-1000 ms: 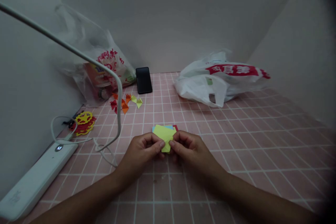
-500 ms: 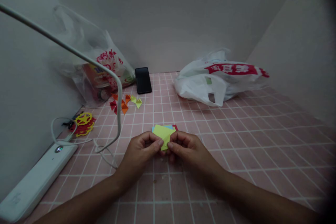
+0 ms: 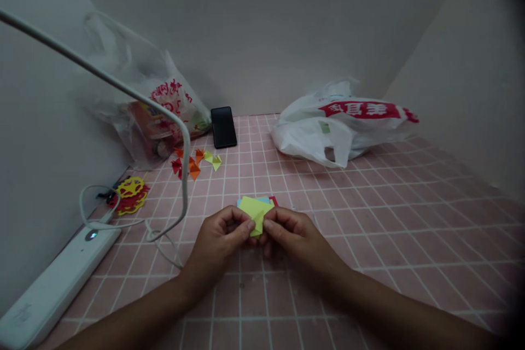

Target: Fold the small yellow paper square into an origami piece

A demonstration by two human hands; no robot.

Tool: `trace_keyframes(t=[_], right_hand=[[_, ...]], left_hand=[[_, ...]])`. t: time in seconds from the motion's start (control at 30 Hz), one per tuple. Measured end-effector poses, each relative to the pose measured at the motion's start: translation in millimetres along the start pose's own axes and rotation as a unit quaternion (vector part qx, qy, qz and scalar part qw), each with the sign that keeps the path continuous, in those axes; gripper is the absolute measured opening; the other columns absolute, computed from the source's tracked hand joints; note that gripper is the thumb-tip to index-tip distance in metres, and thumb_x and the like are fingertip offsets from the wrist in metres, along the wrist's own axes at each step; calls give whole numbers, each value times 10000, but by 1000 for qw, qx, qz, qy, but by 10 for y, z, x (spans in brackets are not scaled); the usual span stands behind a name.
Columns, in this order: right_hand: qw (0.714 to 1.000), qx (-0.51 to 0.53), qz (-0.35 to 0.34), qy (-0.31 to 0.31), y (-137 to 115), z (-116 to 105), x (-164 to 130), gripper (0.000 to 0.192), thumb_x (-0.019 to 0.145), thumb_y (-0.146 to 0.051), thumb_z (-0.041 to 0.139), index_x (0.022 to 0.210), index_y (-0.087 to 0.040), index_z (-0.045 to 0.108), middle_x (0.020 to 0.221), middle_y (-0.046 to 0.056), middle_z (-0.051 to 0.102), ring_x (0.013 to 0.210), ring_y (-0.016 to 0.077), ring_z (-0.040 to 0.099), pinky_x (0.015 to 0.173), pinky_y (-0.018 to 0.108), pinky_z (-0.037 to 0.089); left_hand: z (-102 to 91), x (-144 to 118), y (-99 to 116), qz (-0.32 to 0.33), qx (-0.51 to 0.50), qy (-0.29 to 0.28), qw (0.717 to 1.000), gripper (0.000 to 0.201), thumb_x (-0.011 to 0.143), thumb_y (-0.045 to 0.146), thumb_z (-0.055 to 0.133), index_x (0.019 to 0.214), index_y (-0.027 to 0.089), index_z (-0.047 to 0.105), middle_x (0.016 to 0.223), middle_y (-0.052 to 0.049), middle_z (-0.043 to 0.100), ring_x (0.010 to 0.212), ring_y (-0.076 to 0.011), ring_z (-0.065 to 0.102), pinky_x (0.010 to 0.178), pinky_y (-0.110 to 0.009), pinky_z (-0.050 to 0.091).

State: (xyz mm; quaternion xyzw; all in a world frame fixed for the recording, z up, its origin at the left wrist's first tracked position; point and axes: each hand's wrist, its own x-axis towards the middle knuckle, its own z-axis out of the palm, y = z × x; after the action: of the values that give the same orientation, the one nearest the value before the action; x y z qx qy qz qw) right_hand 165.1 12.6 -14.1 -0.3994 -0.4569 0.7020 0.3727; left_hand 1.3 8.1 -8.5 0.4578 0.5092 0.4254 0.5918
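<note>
Near the front middle of a pink tablecloth [image 3: 369, 219] with a white grid: a yellow paper [image 3: 255, 212], pinched at its near edge by both hands. Left hand [image 3: 219, 240] curled, thumb and forefinger closed on the paper's left side; right hand [image 3: 293, 235] likewise closed on its right side, the thumbs nearly touching. Paper thin and flat with a crisp folded corner, held just above a small stack of coloured sheets [image 3: 268, 200], blue and red edges peeking out behind it. To the left, close to the left hand, a bent white lamp arm [image 3: 123, 87] arching over the cloth down to a long white base [image 3: 53, 279], with a loose white cord [image 3: 123, 223] looped beside it. Farther left, by the wall, flat red and yellow paper cutouts [image 3: 130, 194] with lacy round shapes. Behind them, small folded triangles [image 3: 194, 161] in red, orange and yellow. At the back, a crinkled clear plastic bag [image 3: 156, 104] with red print, a glossy black phone [image 3: 223, 127] propped against the wall, and a white plastic bag [image 3: 340, 126], soft and rumpled, well apart to the right.
</note>
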Motion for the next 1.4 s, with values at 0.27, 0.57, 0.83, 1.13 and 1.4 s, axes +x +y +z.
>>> trace_keyframes(t=[0.27,0.57,0.83,1.13,1.4], right_hand=[[999,39,1,-13,14,3,2,217,777,-370,650,761,-165,581,675,-7,648,509,80,547,532,225,417],[1000,23,7,-12,-8,5,4,161,776,-331,627,766,-178,580,601,-27,606,501,91,530,526,232,400],[1000,-13,-4,10,-44,19,-7,149,741,-305,623,729,-172,559,604,-35,586,488,85,519,497,220,381],[999,-38,3,26,-63,32,-28,132,741,-275,610,690,-179,534,584,-39,549,487,84,494,487,219,362],[998,-52,4,33,-37,22,-16,121,741,-254,613,691,-185,527,598,-33,539,498,92,495,486,222,359]], left_hand=[[8,-7,36,6,-32,8,999,227,698,268,752,783,157,573,656,39,632,568,-98,624,573,-211,519],[22,-19,69,3,-37,8,999,231,685,268,752,776,148,576,673,29,636,604,-104,636,601,-223,550],[12,-17,41,25,-8,-4,1000,172,726,251,717,788,154,588,652,37,613,603,-102,606,603,-228,541],[-1,-27,24,46,42,-6,998,105,774,211,683,784,165,589,702,25,626,652,-118,634,639,-233,523],[-16,-28,-13,60,57,7,997,110,772,191,682,838,168,597,740,8,646,671,-124,635,635,-233,519]])
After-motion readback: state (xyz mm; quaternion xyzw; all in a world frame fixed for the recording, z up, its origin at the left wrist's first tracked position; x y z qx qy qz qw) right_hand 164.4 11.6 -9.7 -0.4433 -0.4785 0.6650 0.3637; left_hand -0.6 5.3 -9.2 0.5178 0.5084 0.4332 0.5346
